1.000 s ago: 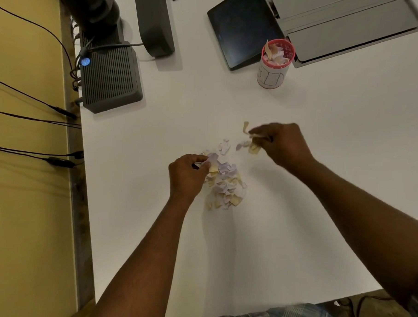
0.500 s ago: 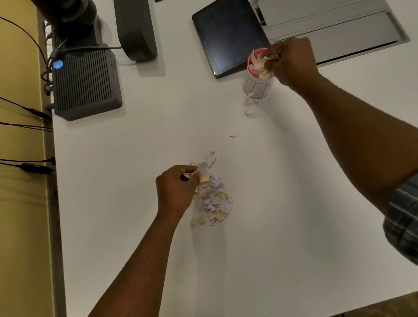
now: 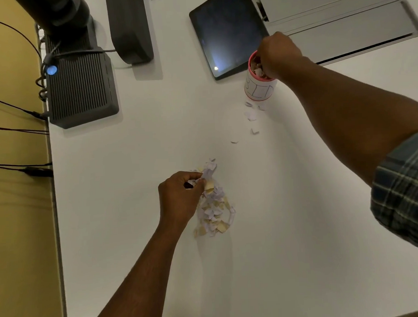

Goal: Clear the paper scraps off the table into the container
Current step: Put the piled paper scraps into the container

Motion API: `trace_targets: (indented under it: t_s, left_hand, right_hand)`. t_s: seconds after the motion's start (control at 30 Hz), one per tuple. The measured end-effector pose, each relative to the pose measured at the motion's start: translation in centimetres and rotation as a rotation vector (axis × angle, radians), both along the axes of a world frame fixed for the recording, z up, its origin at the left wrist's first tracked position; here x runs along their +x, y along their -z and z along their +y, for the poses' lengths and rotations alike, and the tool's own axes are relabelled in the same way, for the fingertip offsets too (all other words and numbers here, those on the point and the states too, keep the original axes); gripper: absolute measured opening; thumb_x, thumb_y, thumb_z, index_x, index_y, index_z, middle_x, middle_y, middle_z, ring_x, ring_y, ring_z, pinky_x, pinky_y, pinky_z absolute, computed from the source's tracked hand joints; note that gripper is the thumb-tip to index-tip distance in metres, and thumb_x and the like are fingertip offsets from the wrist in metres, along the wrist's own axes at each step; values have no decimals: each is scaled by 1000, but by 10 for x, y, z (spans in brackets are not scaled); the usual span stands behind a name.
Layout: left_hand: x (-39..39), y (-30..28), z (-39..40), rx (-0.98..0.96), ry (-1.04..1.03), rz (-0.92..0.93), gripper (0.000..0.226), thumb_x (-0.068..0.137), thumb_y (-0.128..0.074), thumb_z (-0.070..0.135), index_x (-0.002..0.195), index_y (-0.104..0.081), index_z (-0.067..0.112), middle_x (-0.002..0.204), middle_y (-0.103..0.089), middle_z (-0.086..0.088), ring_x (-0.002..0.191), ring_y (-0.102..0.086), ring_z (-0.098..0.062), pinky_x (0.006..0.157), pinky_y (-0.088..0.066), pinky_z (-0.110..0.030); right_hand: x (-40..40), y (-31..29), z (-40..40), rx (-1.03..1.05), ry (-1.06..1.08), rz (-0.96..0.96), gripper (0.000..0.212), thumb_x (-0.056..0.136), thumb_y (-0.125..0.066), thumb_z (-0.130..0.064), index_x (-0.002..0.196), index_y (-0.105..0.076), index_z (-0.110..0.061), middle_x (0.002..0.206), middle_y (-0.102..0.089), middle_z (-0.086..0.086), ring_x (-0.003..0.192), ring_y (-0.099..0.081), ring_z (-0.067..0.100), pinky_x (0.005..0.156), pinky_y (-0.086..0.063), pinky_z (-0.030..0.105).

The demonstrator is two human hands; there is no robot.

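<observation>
Since the earlier frame the right hand [image 3: 279, 53] has sunk from the rim into the mouth of the pink-rimmed container [image 3: 260, 84], its fingertips now down among the scraps inside; whether they are pinched together or spread apart cannot be told, since they are hidden by the hand's back and the rim. Just below that hand, on the white table [image 3: 132, 185], a loose trail of fallen scraps [image 3: 251, 115] runs from the container's base toward the left hand [image 3: 181, 198]. That hand sits curled at the near-centre of the table, thumb and fingers closed on a few pale scraps at the top of the paper scrap pile [image 3: 215, 206], which spreads immediately to its right and toward the person. Beyond the right hand a dark tablet [image 3: 224, 30] lies touching or just behind the container, with a grey lidded tray [image 3: 341, 20] to its right. Well to the left of both hands stands a ribbed dark box [image 3: 80, 87] with cables.
</observation>
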State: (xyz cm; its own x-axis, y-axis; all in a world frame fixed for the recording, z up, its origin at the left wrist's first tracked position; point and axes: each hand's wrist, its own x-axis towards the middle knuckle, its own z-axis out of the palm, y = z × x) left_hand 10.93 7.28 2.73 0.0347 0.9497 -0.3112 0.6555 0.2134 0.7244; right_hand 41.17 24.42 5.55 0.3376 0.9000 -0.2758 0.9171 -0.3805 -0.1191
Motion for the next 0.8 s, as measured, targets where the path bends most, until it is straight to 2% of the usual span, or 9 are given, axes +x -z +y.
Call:
trace_targets:
  t_s: [0.17, 0.3, 0.43, 0.53, 0.67, 0.8]
  left_hand:
    - [12, -11, 16, 39, 25, -16, 16, 78, -76, 24, 93, -75, 18, 84, -69, 12, 75, -65, 1, 64, -49, -3]
    - [23, -22, 32, 73, 48, -69, 15, 78, -76, 24, 92, -75, 19, 85, -71, 10, 73, -66, 2, 69, -53, -11]
    - [38, -30, 51, 44, 45, -150, 13, 76, -78, 22, 88, -74, 22, 86, -74, 5, 74, -71, -11, 75, -60, -32]
    - [58, -36, 69, -7, 20, -231, 15, 75, -79, 18, 81, -72, 29, 86, -72, 8, 78, -72, -15, 79, -60, -38]
    - [94, -45, 98, 40, 40, -263, 20, 75, -79, 16, 94, -74, 14, 90, -71, 4, 85, -70, -14, 82, -59, -37]
    - [140, -53, 126, 192, 164, -172, 22, 78, -75, 19, 99, -74, 12, 87, -68, 4, 80, -68, -12, 78, -59, -27]
  right_hand:
    - [-4, 2, 7, -118, -14, -22, 41, 87, -66, -11, 122, -51, 4, 113, -57, 23, 106, -57, 38, 94, -46, 42]
    - [0, -6, 8, -111, -57, -25, 42, 86, -68, -17, 120, -53, 3, 101, -56, 20, 101, -58, 35, 87, -47, 39]
    - [8, -18, -10, 57, -70, -53, 36, 84, -72, -20, 109, -59, 2, 97, -61, 20, 92, -61, 33, 86, -46, 36]
    - [6, -22, -38, 347, 14, 33, 29, 87, -69, -24, 103, -64, -1, 100, -66, 19, 89, -64, 29, 80, -45, 28]
    - [-11, 6, -86, 726, 133, 165, 17, 91, -53, -20, 97, -64, -7, 97, -65, 14, 85, -62, 24, 72, -50, 30]
    - [-29, 52, -128, 692, 207, 262, 19, 89, -55, -17, 103, -65, -8, 101, -65, 12, 89, -62, 26, 75, -49, 31]
